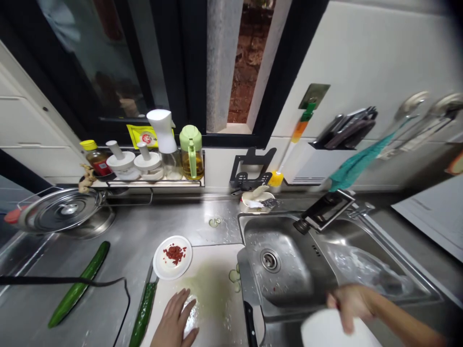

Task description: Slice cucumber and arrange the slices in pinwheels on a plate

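My left hand [175, 319] lies on the wet white cutting board [213, 262] with its fingers spread, holding nothing. Over the counter at the lower right, my right hand [352, 302] grips the edge of a white dish [334, 327], which the frame's bottom cuts off; whether it is a plate or a bowl I cannot tell. Beyond my left hand, a small white plate [159, 267] carries dried red berries. A cucumber [143, 313] lies along the board's left edge. On its right edge rest a black-handled kitchen knife [249, 320] and a few cucumber slices [234, 275].
Another cucumber [79, 284] and a black cord [97, 283] lie at left, near a lidded steel pot [65, 212]. A seasoning rack [155, 183] stands under the window. The double sink [289, 289] is at right, with a clear plastic bag [365, 265] in its right basin.
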`<state>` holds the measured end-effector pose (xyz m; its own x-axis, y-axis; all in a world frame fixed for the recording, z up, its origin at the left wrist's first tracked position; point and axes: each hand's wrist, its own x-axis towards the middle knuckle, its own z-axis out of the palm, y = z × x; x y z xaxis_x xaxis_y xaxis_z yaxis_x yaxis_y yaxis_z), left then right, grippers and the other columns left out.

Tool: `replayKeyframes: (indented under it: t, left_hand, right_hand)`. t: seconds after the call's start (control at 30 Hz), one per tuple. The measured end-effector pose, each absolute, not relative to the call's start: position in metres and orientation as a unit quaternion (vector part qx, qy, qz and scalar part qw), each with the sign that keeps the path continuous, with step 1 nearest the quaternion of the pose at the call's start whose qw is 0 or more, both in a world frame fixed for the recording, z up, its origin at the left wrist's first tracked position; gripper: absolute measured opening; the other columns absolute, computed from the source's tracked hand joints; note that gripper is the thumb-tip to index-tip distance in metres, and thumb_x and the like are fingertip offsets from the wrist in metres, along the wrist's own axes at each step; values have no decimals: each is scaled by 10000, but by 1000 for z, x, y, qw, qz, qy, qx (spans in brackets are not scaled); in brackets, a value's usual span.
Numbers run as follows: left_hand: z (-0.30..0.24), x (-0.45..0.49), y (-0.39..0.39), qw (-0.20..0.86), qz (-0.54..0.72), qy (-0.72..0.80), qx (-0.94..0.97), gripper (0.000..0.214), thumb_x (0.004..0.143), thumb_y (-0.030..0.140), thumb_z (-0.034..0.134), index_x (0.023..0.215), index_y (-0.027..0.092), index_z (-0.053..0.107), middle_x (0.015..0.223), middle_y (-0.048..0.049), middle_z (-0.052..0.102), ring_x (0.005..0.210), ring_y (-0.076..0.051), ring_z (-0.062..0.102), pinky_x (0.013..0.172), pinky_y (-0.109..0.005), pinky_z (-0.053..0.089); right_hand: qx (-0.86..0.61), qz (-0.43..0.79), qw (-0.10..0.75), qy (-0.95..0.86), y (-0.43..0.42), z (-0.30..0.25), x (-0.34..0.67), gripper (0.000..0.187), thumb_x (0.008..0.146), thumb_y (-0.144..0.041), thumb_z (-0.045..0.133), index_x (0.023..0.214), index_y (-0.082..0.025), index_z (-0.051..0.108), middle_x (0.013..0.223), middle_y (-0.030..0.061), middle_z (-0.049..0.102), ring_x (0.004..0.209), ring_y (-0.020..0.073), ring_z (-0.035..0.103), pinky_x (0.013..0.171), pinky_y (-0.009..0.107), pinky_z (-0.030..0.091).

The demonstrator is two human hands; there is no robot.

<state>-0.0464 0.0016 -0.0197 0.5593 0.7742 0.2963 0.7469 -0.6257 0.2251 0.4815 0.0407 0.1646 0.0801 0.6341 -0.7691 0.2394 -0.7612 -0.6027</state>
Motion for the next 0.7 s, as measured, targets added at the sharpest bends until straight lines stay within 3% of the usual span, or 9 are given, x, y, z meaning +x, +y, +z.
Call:
replayKeyframes:
  t: [0.07, 0.17, 0.3, 0.53, 0.7]
  left_hand:
    - [-24, -47, 3, 30, 182, 432, 883, 542, 829, 450, 594, 1338, 274, 529, 1404, -104, 541, 1287, -306, 503, 1008, -446, 481]
    - [-32, -48, 5, 13, 173, 430, 886, 540, 823, 473, 586, 1327, 286, 540, 1368, -104, 574, 1254, -302, 537, 986, -443, 496]
    - [-35, -47, 8, -34, 177, 418, 891, 536, 827, 556, 563, 1293, 290, 565, 1319, -94, 615, 1218, -278, 566, 940, -397, 523]
    - [-28, -43, 14, -96, 208, 411, 882, 484, 841, 585, 557, 1206, 272, 612, 1278, -63, 635, 1193, -220, 567, 959, -323, 500]
    - [-23, -41, 15, -99, 210, 420, 877, 466, 846, 599, 537, 1167, 274, 630, 1269, -55, 635, 1187, -209, 559, 973, -314, 492]
  right_hand:
    - [-673, 679, 78, -284, 79, 158, 474, 312, 334, 7, 847, 531, -111, 636, 527, 48, 638, 439, 226, 625, 433, 314, 491]
    - [-620, 723, 113, -283, 138, 143, 446, 230, 420, -55, 806, 610, -120, 695, 641, 108, 703, 552, 214, 678, 556, 306, 513]
    - [-564, 747, 227, -269, 193, 114, 388, 285, 509, -181, 813, 772, -165, 706, 838, 118, 739, 705, 219, 706, 740, 343, 538]
    - [-545, 714, 394, -192, 237, 45, 297, 418, 544, -193, 807, 926, -177, 637, 914, 96, 739, 834, 247, 695, 801, 404, 557]
    - [-561, 690, 433, -150, 245, 16, 269, 529, 493, -207, 814, 984, -190, 620, 928, 75, 738, 896, 281, 687, 788, 430, 569]
